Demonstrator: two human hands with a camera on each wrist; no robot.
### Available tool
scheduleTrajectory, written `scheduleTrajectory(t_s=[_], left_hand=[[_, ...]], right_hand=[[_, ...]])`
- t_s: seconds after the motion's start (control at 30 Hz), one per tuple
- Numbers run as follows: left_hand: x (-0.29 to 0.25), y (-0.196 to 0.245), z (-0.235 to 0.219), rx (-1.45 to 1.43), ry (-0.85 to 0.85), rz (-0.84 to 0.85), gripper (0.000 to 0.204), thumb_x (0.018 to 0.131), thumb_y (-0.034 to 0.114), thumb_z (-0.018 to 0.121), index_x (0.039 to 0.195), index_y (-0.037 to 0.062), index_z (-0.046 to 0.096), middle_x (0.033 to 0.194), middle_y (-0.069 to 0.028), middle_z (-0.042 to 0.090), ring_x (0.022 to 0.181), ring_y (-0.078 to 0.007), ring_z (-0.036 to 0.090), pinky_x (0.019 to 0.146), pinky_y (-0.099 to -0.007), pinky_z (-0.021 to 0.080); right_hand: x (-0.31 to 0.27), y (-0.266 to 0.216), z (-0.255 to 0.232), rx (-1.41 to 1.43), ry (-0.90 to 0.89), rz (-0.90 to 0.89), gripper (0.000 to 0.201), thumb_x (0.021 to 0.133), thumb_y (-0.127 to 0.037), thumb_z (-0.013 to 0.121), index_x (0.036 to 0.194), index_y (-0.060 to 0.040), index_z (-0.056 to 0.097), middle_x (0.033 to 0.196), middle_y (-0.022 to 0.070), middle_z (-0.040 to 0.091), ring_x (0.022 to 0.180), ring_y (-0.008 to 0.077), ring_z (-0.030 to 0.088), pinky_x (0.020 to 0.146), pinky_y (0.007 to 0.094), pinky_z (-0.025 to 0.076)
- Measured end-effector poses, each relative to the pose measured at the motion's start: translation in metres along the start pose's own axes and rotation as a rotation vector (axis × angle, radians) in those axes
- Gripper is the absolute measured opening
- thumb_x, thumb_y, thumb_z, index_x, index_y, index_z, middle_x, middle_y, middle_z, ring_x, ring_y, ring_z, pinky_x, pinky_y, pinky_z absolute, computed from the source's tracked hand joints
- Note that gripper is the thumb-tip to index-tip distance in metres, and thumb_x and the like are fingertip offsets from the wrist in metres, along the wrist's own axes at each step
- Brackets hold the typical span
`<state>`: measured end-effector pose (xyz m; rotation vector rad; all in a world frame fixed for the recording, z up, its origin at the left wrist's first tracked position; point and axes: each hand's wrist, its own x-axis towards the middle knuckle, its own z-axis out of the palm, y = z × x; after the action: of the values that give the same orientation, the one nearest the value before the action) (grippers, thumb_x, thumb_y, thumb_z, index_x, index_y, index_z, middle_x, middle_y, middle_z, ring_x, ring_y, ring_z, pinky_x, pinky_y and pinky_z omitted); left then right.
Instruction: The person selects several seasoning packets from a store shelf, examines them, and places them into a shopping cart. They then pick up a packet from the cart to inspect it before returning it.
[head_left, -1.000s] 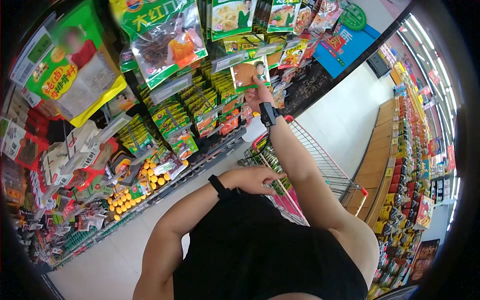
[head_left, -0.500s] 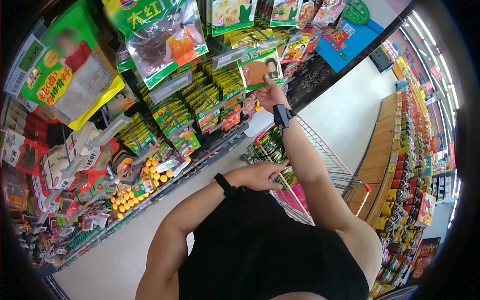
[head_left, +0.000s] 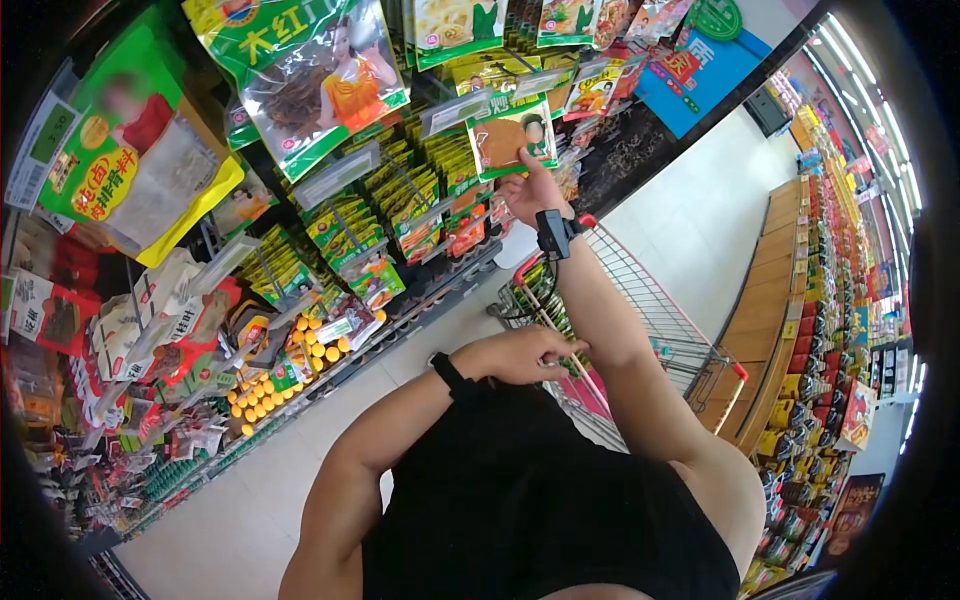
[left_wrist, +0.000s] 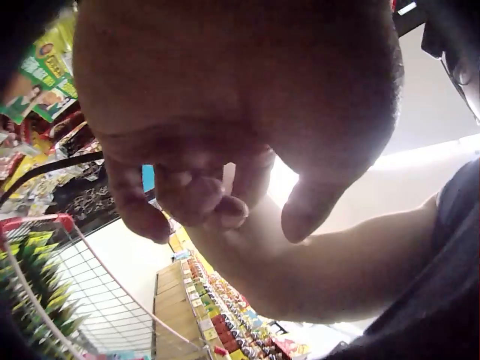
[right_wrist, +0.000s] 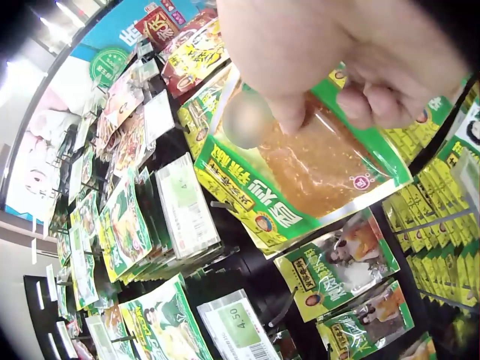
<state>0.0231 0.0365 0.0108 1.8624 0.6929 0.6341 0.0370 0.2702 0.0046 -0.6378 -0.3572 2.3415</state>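
My right hand (head_left: 537, 190) pinches a green-edged packet of orange-brown seasoning powder (head_left: 497, 146) by its lower right corner, thumb across the front. In the right wrist view the thumb presses on the packet's clear window (right_wrist: 322, 161), and the curled fingers go behind it. The packet hangs in front of the rack, close under a price-tag holder (head_left: 470, 112). My left hand (head_left: 525, 357) is held low before the body, fingers loosely bent with nothing in them, and overlaps the right forearm. The left wrist view shows those loose fingers (left_wrist: 202, 199) from behind.
A wire shopping cart (head_left: 640, 290) with green-leaved goods stands beyond my hands. Hooks of seasoning packets (head_left: 405, 205) fill the rack, with a large bag of dried red-brown goods (head_left: 310, 85) at upper left. Across the aisle runs a long wooden display (head_left: 755, 320) of jars.
The packet has come out a little from the rack and faces me more fully, shifting right and then slightly back left. My left hand stays low and loose.
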Motion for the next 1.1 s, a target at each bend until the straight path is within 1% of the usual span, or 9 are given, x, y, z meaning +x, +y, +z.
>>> scheduleTrajectory(t_s=[0.17,0.27,0.4,0.43,0.53,0.67,0.83,1.07,1.1], left_hand=[[-0.01,-0.014,0.004,0.094,0.357,-0.111,0.067,0.086,0.025,0.067,0.142,-0.0012,0.042,0.074,-0.013,0.053,0.071,-0.027,0.056,0.067,-0.0364,0.047],[-0.011,-0.023,-0.008,0.109,0.366,-0.145,0.065,0.086,0.026,0.067,0.142,0.0008,0.043,0.071,-0.0103,0.051,0.067,-0.0257,0.053,0.064,-0.036,0.046],[-0.02,-0.017,-0.015,-0.003,0.109,-0.171,0.032,0.083,0.024,0.072,0.107,0.004,0.068,0.062,-0.002,0.045,0.056,-0.0149,0.043,0.054,-0.0311,0.037],[-0.024,0.002,-0.021,-0.062,0.131,-0.154,0.02,0.081,0.021,0.075,0.082,0.0039,0.064,0.058,0.001,0.04,0.054,-0.0098,0.038,0.051,-0.0285,0.032],[-0.03,-0.002,-0.023,-0.105,0.128,-0.129,0.024,0.081,0.018,0.075,0.075,0.0045,0.056,0.056,0.002,0.037,0.054,-0.0083,0.036,0.051,-0.0277,0.031],[-0.039,-0.012,-0.025,-0.23,0.235,-0.21,0.02,0.087,0.015,0.068,0.078,0.0046,0.053,0.061,0.0044,0.042,0.057,-0.0066,0.039,0.052,-0.0263,0.032],[-0.048,-0.045,-0.033,-0.416,0.446,-0.167,0.033,0.102,0.024,0.046,0.076,0.0032,0.047,0.063,0.0014,0.044,0.06,-0.0063,0.04,0.055,-0.0261,0.034],[-0.03,-0.069,-0.029,-0.294,0.626,-0.251,0.049,0.101,0.033,0.049,0.061,0.0051,0.044,0.058,0.0023,0.044,0.057,-0.0071,0.04,0.061,-0.0273,0.038],[-0.026,-0.073,-0.028,-0.371,0.627,-0.279,0.034,0.097,0.029,0.059,0.074,0.0049,0.052,0.067,0.0029,0.051,0.061,-0.0072,0.042,0.072,-0.0256,0.039]], right_hand=[[-0.007,-0.004,-0.012,0.067,0.066,0.014,0.015,0.095,-0.025,0.064,0.095,-0.0124,0.055,0.078,0.0002,0.051,0.06,0.0098,0.042,0.054,0.0226,0.037],[-0.014,-0.003,-0.02,0.086,0.053,0.019,0.016,0.095,-0.025,0.063,0.096,-0.0122,0.054,0.074,-0.0011,0.046,0.06,0.0094,0.042,0.053,0.0226,0.037],[-0.035,0.008,-0.038,0.086,0.031,-0.044,0.019,0.097,-0.029,0.06,0.104,-0.0132,0.052,0.076,-0.0019,0.045,0.061,0.009,0.04,0.054,0.0226,0.037],[-0.043,0.009,-0.043,0.112,0.047,-0.04,0.019,0.097,-0.029,0.06,0.105,-0.0135,0.052,0.077,-0.0019,0.045,0.061,0.009,0.039,0.054,0.0227,0.037],[-0.07,0.016,-0.06,0.182,0.138,-0.108,0.017,0.098,-0.029,0.058,0.104,-0.0146,0.051,0.078,-0.0025,0.044,0.062,0.0086,0.037,0.054,0.0227,0.034],[-0.093,0.023,-0.109,0.203,0.241,-0.155,0.017,0.098,-0.03,0.058,0.104,-0.0163,0.051,0.077,-0.0017,0.044,0.062,0.0091,0.037,0.055,0.023,0.033],[-0.121,0.033,-0.148,0.177,0.031,-0.126,0.027,0.096,-0.032,0.06,0.113,-0.0122,0.052,0.085,0.0008,0.052,0.062,0.0086,0.04,0.058,0.0224,0.036],[-0.152,0.048,-0.134,0.06,-0.117,0.005,0.033,0.094,-0.029,0.062,0.118,-0.0089,0.053,0.078,-0.0038,0.053,0.057,0.0055,0.043,0.048,0.0215,0.034],[-0.161,0.049,-0.117,0.06,-0.099,0.022,0.033,0.094,-0.029,0.062,0.118,-0.0094,0.053,0.078,-0.0041,0.052,0.058,0.0049,0.044,0.048,0.021,0.034]])
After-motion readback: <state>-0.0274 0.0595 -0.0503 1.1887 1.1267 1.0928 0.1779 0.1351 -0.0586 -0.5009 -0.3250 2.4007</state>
